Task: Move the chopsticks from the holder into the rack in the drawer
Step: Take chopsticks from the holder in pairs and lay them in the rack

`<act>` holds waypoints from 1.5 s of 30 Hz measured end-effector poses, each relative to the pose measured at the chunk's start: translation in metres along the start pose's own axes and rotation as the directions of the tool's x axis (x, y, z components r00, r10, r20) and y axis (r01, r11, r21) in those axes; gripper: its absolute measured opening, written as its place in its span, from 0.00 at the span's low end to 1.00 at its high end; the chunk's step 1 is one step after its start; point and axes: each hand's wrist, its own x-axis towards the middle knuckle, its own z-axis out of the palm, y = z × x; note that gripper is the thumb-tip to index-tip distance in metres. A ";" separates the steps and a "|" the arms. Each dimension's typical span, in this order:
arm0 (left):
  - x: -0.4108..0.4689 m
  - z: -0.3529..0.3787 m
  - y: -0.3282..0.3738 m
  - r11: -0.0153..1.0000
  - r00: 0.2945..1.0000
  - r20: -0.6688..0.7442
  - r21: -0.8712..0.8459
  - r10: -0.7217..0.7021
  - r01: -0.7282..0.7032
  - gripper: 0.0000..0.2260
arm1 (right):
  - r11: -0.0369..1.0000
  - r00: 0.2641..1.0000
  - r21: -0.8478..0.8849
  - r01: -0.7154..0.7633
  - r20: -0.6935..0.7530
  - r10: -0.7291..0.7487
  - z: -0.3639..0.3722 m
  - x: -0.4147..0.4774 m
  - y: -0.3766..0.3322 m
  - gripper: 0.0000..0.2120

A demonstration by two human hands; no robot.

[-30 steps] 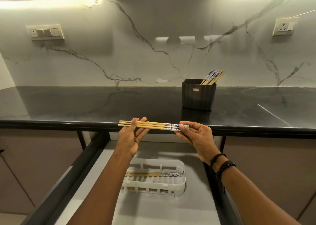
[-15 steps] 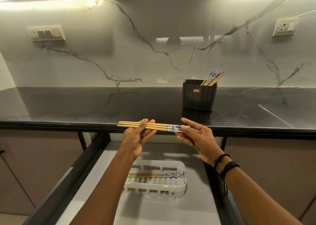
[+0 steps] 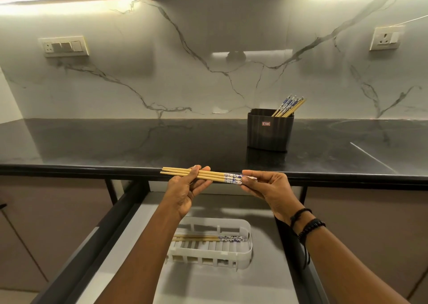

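Note:
A small bundle of wooden chopsticks (image 3: pixel 215 176) with blue-and-white ends lies level across both my hands, in front of the counter's front edge. My left hand (image 3: pixel 185 188) grips the plain ends with its thumb on top. My right hand (image 3: pixel 268 188) pinches the patterned ends. Below them, in the open drawer (image 3: pixel 261 280), sits a white slotted rack (image 3: pixel 246 250) with a few chopsticks (image 3: pixel 208 238) lying in it. The black holder (image 3: pixel 269 130) stands on the counter behind, with several chopsticks (image 3: pixel 289 104) leaning to its right.
The dark stone counter (image 3: pixel 115 141) runs across the view, with a marble backsplash behind. Socket plates sit on the wall at left (image 3: pixel 63 46) and right (image 3: pixel 385 38). The drawer's dark side rails (image 3: pixel 92 234) flank my forearms.
The fingers of both hands have closed more snugly on the bundle. The chopsticks stay level at about the same spot above the drawer.

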 end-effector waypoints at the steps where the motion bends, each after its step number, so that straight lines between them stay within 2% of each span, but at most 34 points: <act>1: 0.000 0.000 0.000 1.000 1.000 -0.001 0.002 -0.006 0.006 0.10 | 1.000 1.000 -0.009 -0.002 -0.007 0.002 0.000 0.000 0.000 0.13; 6: 0.003 -0.002 0.001 1.000 1.000 -0.017 0.021 -0.003 0.004 0.10 | 1.000 1.000 0.013 -0.023 -0.020 0.024 -0.001 0.003 0.002 0.14; 11: 0.008 -0.012 0.006 0.991 0.971 -0.203 -0.008 0.126 -0.131 0.07 | 0.999 0.998 0.025 -0.044 -0.034 0.044 -0.007 0.005 0.002 0.14; 16: 0.013 -0.022 0.011 0.979 0.902 -0.384 0.034 0.198 -0.200 0.06 | 0.998 0.998 0.013 -0.059 -0.037 0.060 -0.010 0.004 0.001 0.13; 17: 0.014 -0.026 0.011 0.974 0.877 -0.426 0.076 0.224 -0.212 0.06 | 0.998 0.997 0.003 -0.065 -0.036 0.065 -0.011 0.004 0.001 0.13; 19: 0.019 -0.035 0.011 0.943 0.795 -0.518 0.269 0.315 -0.198 0.06 | 0.996 0.996 -0.023 -0.081 -0.031 0.081 -0.013 0.004 0.001 0.13; 21: 0.024 -0.045 0.010 0.870 0.720 -0.553 0.471 0.419 -0.145 0.06 | 0.992 0.995 -0.070 -0.101 -0.023 0.100 -0.016 0.003 0.001 0.14; 22: 0.025 -0.049 0.009 0.835 0.706 -0.550 0.540 0.446 -0.107 0.04 | 0.988 0.993 -0.098 -0.116 -0.020 0.114 -0.017 0.003 0.002 0.14; 25: 0.028 -0.053 0.002 0.717 0.775 -0.460 0.697 0.434 0.012 0.03 | 0.969 0.985 -0.180 -0.170 -0.006 0.171 -0.019 0.001 0.007 0.12; 30: 0.027 -0.060 -0.012 0.420 0.895 -0.311 0.893 0.319 0.161 0.05 | 0.911 0.966 -0.332 -0.243 0.008 0.260 -0.021 0.001 0.016 0.07; 33: 0.027 -0.064 -0.016 0.239 0.922 -0.302 0.940 0.243 0.245 0.06 | 0.885 0.956 -0.377 -0.273 -0.003 0.293 -0.021 0.001 0.025 0.05; 35: 0.029 -0.068 -0.019 0.163 0.919 -0.336 0.938 0.208 0.306 0.09 | 0.876 0.943 -0.364 -0.317 -0.022 0.332 -0.019 0.001 0.034 0.05; 39: 0.033 -0.080 -0.027 0.069 0.917 -0.368 0.930 0.154 0.361 0.11 | 0.866 0.913 -0.296 -0.404 -0.078 0.399 -0.013 0.000 0.056 0.06; 43: 0.034 -0.090 -0.036 -0.023 0.914 -0.388 0.919 0.117 0.393 0.16 | 0.831 0.906 -0.362 -0.423 -0.142 0.399 -0.007 -0.002 0.072 0.04; 45: 0.034 -0.093 -0.039 -0.045 0.909 -0.401 0.912 0.115 0.408 0.17 | 0.784 0.925 -0.493 -0.378 -0.159 0.346 -0.006 -0.002 0.074 0.04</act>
